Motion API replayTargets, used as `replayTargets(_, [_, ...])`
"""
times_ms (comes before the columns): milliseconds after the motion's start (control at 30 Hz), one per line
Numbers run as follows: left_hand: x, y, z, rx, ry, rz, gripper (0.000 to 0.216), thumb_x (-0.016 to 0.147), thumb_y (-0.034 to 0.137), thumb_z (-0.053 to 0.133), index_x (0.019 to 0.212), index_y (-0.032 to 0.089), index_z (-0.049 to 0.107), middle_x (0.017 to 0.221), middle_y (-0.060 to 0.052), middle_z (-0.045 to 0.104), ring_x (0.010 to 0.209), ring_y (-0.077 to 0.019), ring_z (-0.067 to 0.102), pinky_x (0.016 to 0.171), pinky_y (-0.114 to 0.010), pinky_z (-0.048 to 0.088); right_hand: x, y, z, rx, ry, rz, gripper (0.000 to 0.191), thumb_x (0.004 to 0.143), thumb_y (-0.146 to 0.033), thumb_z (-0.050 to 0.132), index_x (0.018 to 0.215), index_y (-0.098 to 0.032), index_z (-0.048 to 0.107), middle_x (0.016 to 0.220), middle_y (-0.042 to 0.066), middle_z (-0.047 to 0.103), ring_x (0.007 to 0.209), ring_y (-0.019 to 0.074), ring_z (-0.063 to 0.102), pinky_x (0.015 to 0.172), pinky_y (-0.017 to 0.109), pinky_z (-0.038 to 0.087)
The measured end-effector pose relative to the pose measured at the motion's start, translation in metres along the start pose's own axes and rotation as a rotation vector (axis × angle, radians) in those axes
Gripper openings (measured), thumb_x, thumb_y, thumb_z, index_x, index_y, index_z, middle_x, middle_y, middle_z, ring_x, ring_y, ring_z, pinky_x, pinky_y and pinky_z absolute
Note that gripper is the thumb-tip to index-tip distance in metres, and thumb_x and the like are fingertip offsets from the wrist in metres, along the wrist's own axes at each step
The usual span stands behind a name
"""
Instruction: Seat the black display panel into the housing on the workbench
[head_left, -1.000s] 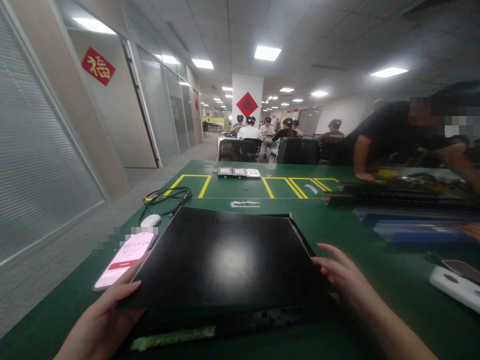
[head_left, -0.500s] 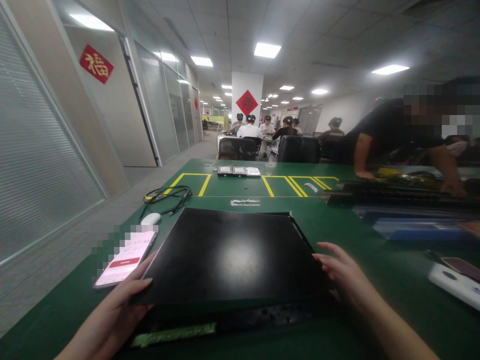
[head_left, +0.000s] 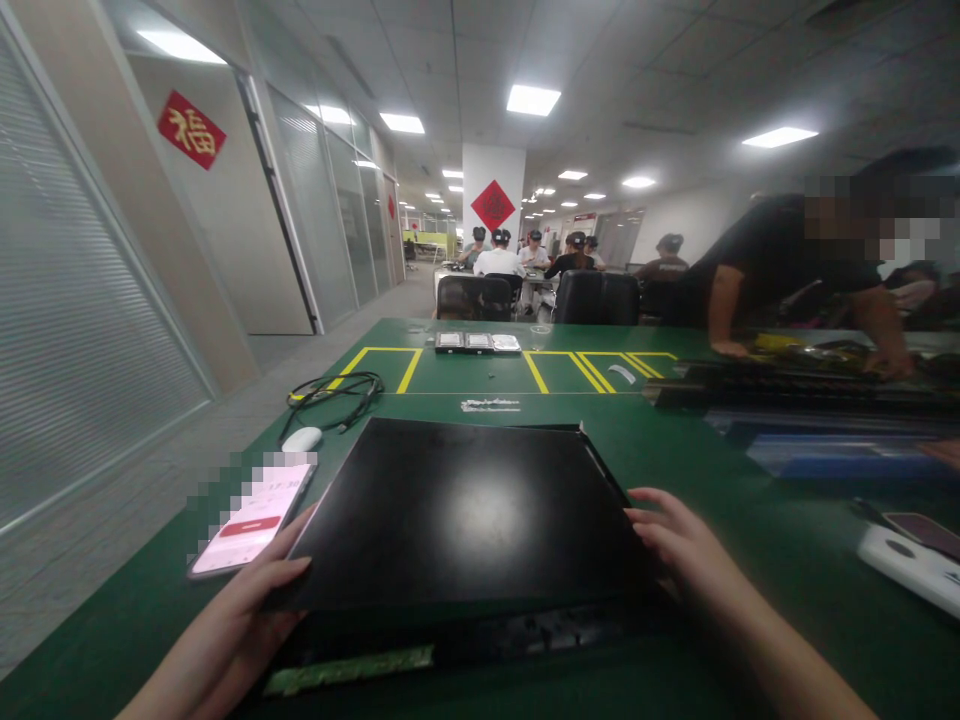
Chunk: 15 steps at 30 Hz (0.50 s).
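A flat black panel (head_left: 420, 500), glossy in its middle, lies tilted in front of me above a dark frame or case (head_left: 525, 632) whose near strip shows below it. My left hand (head_left: 259, 590) grips the panel's left edge, thumb on the top face and the other fingers along the side and partly hidden. At the right edge, my right hand (head_left: 679, 540) has its fingertips bent against the panel; its thumb is hidden. A green strip (head_left: 349, 672) runs along the near left of the frame.
Left of the panel are a phone (head_left: 259, 525), a white mouse (head_left: 302, 439) and a coiled black cable (head_left: 345, 390). Three hard drives (head_left: 478, 343) sit at the far side of the green table (head_left: 420, 412). A person (head_left: 765, 260) leans over dark parts at right, near a white device (head_left: 911, 570).
Both hands have shifted very slightly along the panel's edges, the right one a little inward. The panel stays nearly in place. The person at right has moved an arm slightly.
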<state>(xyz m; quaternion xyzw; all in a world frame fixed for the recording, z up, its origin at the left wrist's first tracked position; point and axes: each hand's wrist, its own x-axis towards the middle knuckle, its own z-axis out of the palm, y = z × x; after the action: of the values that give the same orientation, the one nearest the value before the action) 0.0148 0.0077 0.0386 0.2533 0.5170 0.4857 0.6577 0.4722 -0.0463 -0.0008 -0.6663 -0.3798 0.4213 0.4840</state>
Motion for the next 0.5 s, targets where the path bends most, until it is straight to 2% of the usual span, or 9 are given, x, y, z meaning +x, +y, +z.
replayTargets(167, [-0.0013,-0.0007,0.0026,0.027,-0.018,-0.011,0.084,0.068,0.025,0.085,0.143,0.04,0.051,0.131,0.0,0.073,0.1,-0.0288,0.075,0.08,-0.03,0.062,-0.0022,-0.0033,0.0019,0.008,0.015,0.021,0.046,0.071,-0.036,0.068,0.115,-0.027,0.058,0.116,0.009,0.073,0.089,0.026,0.072,0.07,0.036,0.054])
replayTargets(300, [-0.0044,-0.0008,0.0059,0.053,-0.009,0.013,0.089,0.066,0.023,0.086,0.146,0.038,0.048,0.129,-0.002,0.074,0.101,-0.031,0.075,0.082,-0.033,0.062,-0.0031,-0.0034,0.0031,0.032,0.018,0.027,0.046,0.071,-0.036,0.068,0.114,-0.028,0.057,0.116,0.009,0.072,0.09,0.0271,0.072,0.069,0.037,0.055])
replayTargets(500, [-0.0033,-0.0016,0.0043,0.048,-0.011,-0.01,0.094,0.066,0.025,0.087,0.148,0.039,0.044,0.128,-0.003,0.075,0.099,-0.031,0.076,0.082,-0.034,0.062,-0.007,-0.0097,0.0064,-0.001,0.008,-0.04,0.039,0.068,-0.035,0.07,0.106,-0.026,0.062,0.106,0.008,0.075,0.092,0.0271,0.072,0.079,0.038,0.055])
